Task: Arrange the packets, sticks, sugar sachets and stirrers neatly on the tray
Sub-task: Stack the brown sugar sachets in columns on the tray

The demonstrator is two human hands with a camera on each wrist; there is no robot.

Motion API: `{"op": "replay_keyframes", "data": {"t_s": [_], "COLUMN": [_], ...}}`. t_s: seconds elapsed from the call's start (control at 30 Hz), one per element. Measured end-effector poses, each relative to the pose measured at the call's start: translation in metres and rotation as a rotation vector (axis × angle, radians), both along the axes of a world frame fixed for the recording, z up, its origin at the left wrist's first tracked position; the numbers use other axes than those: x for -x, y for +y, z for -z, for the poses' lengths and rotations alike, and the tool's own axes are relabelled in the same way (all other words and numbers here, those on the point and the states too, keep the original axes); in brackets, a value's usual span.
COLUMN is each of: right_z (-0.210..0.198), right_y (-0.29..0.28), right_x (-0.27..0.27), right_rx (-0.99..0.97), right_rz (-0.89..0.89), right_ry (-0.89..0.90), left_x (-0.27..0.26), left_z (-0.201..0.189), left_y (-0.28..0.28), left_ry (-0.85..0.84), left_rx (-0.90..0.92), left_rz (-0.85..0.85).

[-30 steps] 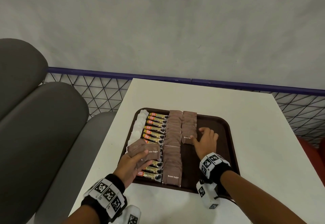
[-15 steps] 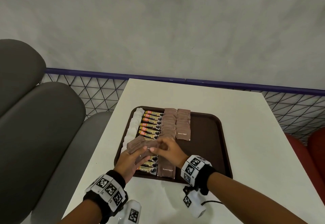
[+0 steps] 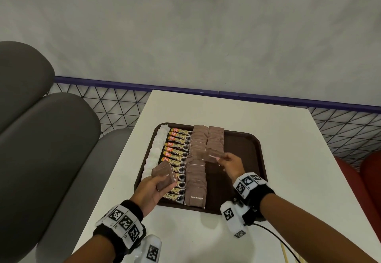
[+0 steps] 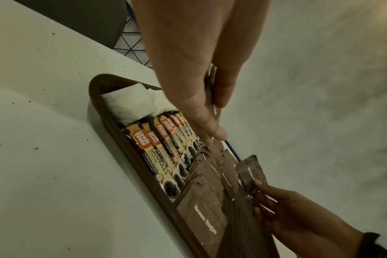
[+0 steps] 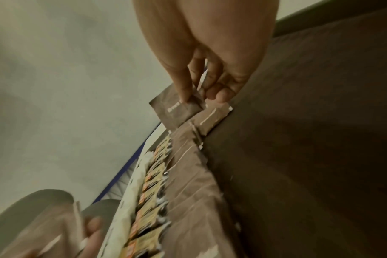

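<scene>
From my head camera: my left hand (image 3: 153,186) grips a small stack of brown sugar sachets (image 3: 164,173), fingers curled under it and thumb on top, above the near left corner of the brown tray (image 3: 252,149) on the white surface (image 3: 288,159). My right hand (image 3: 231,163) pinches a single brown sugar sachet (image 3: 215,155) just beyond its fingertips, at the near end of the short second sachet column (image 3: 215,139). Between my hands runs the long column of brown sugar sachets (image 3: 195,172); beyond my left hand lie the row of coffee granule sticks (image 3: 178,145) and the white packets (image 3: 157,149) along the tray's left rim. Two wooden stirrers (image 3: 285,252) lie on the surface close beside my right forearm.

From my left wrist: my left hand (image 4: 201,73) clamps the stack edge-on between thumb and fingers; below it sit a white packet (image 4: 128,103), the granule sticks (image 4: 166,153) and the sachets marked "Brown Sugar" (image 4: 201,221). My right hand (image 4: 287,214) enters from the lower right, holding its sachet (image 4: 252,172) by one corner.

From my right wrist, blurred: my right hand (image 5: 205,69) nips the sachet (image 5: 177,110) between thumb and fingertips, touching the end of the laid column (image 5: 194,174). My left hand's fingers (image 5: 93,227) and stack (image 5: 44,232) show at the lower left.
</scene>
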State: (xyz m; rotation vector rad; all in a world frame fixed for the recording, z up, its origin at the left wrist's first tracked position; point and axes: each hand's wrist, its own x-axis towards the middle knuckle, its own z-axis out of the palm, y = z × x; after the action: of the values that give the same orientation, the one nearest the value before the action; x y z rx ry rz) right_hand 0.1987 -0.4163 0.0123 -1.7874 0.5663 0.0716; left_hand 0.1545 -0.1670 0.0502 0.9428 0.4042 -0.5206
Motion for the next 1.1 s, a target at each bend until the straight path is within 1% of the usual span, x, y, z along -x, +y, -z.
{"op": "replay_keyframes", "data": {"t_s": [0.1, 0.23, 0.4, 0.5, 0.67, 0.87, 1.1], "right_z": [0.005, 0.011, 0.019, 0.028, 0.051, 0.034, 0.014], "right_y": [-0.013, -0.018, -0.013, -0.010, -0.013, -0.007, 0.002], "right_x": [-0.007, -0.011, -0.018, -0.025, -0.037, -0.030, -0.016], "right_rx": [0.098, 0.250, 0.278, 0.288, 0.375, 0.400, 0.457], "right_rz": [0.030, -0.052, -0.011, 0.010, 0.026, 0.045, 0.097], "right_ry": [0.051, 0.140, 0.175, 0.192, 0.192, 0.164, 0.057], "left_x": [0.000, -0.004, -0.008, -0.011, -0.015, -0.018, -0.017], "left_z": [0.002, 0.003, 0.004, 0.006, 0.010, 0.013, 0.008], "left_y": [0.001, 0.005, 0.008, 0.010, 0.012, 0.012, 0.010], "left_ry": [-0.011, -0.053, -0.076, -0.042, -0.005, -0.008, -0.066], "left_rx": [-0.064, -0.135, -0.143, -0.109, -0.090, -0.144, -0.198], "left_rz": [0.036, 0.046, 0.034, 0.017, 0.008, 0.039, 0.064]}}
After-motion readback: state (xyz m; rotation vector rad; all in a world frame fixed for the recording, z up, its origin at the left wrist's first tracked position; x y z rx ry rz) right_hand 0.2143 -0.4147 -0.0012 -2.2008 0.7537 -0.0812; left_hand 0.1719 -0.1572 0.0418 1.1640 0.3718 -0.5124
